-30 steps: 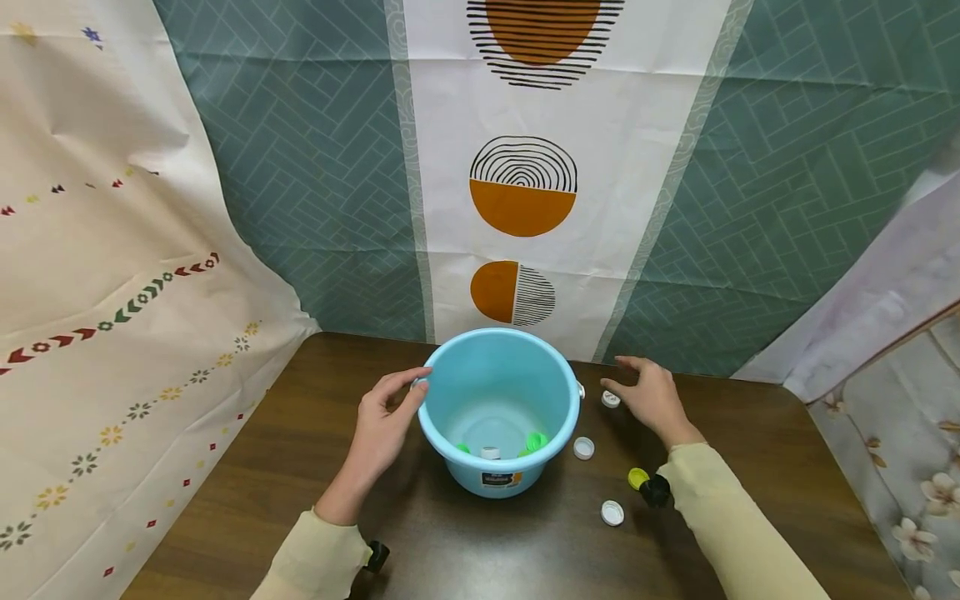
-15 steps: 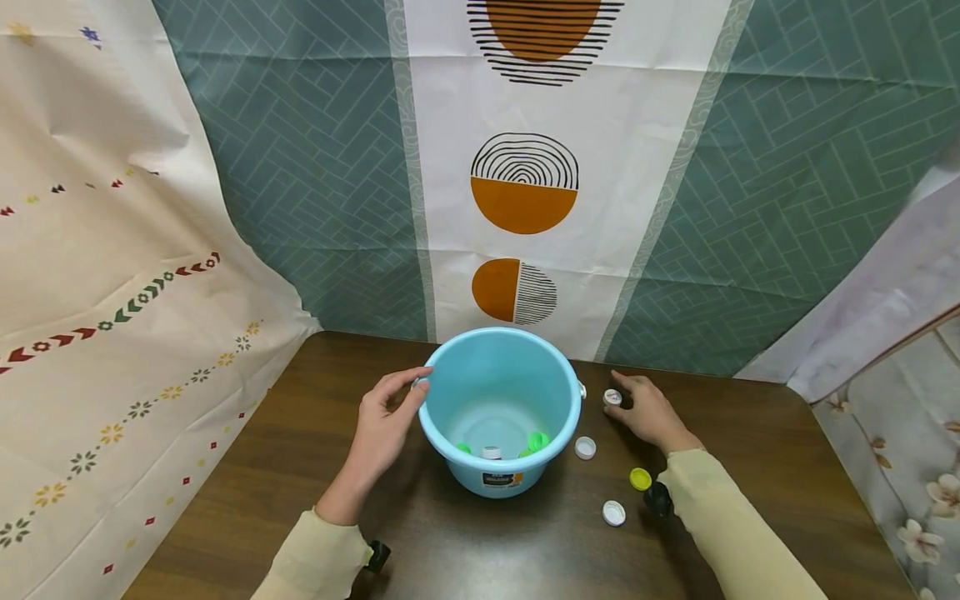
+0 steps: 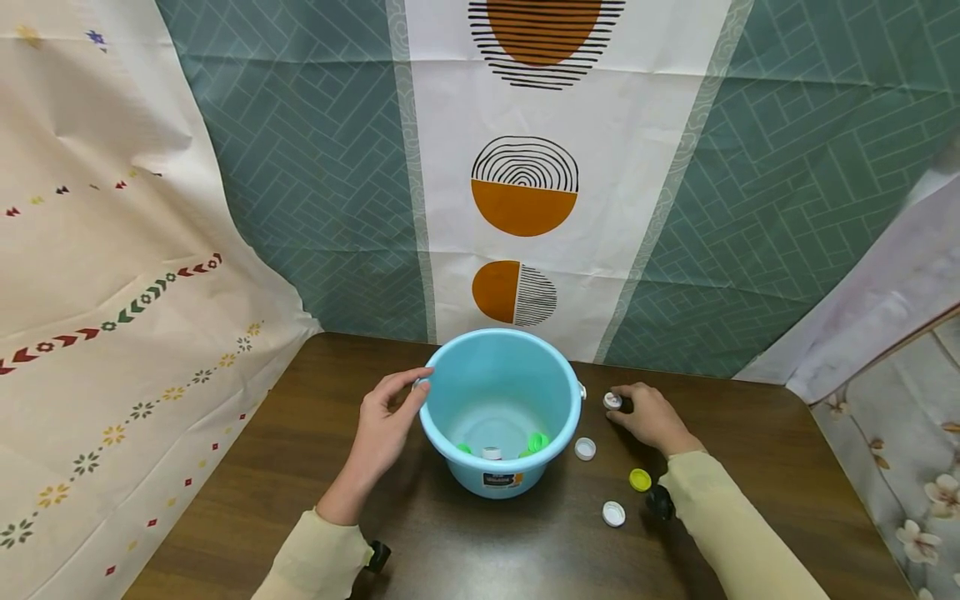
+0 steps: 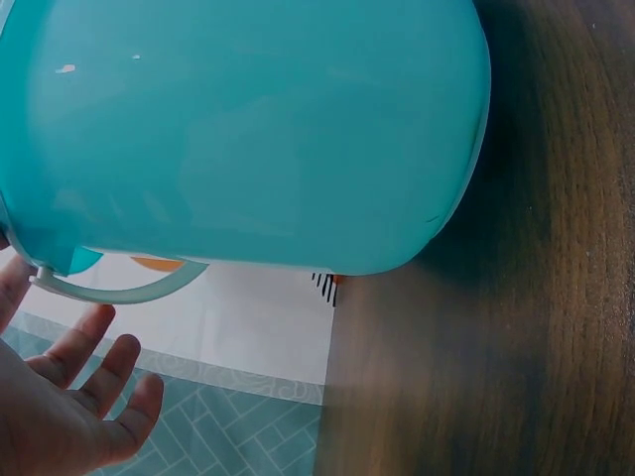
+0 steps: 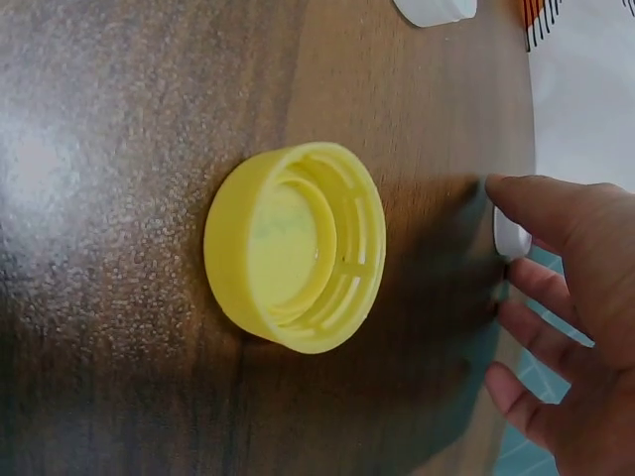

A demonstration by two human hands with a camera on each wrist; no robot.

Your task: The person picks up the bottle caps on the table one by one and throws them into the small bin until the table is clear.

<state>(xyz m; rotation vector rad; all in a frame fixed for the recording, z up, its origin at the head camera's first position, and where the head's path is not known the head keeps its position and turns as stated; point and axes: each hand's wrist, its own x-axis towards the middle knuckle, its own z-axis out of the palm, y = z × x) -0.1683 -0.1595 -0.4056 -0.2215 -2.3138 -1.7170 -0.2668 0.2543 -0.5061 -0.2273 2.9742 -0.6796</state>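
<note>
Patterned drapes [image 3: 637, 108] and wooden table [image 3: 495, 550] suggest a home.

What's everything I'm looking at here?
Bucket: 1, light blue, on the table
Green caps: at least 2, green, inside the bucket
Single white cap: 1, white, inside the bucket
Loose white caps: 3, white, right of the bucket
Yellow cap: 1, yellow, right of the bucket
Table: 1, brown, under the bucket
Backdrop: 1, green, white and orange, behind
Cream sheet: 1, patterned cream, left
Pale coverings: 2, whitish, far right
Wrist devices: 2, black, one per wrist
Sleeves: 2, pale yellow, forearms
Left hand: 1, bare, at bucket rim
Right hand: 1, bare, at farthest loose cap
</note>
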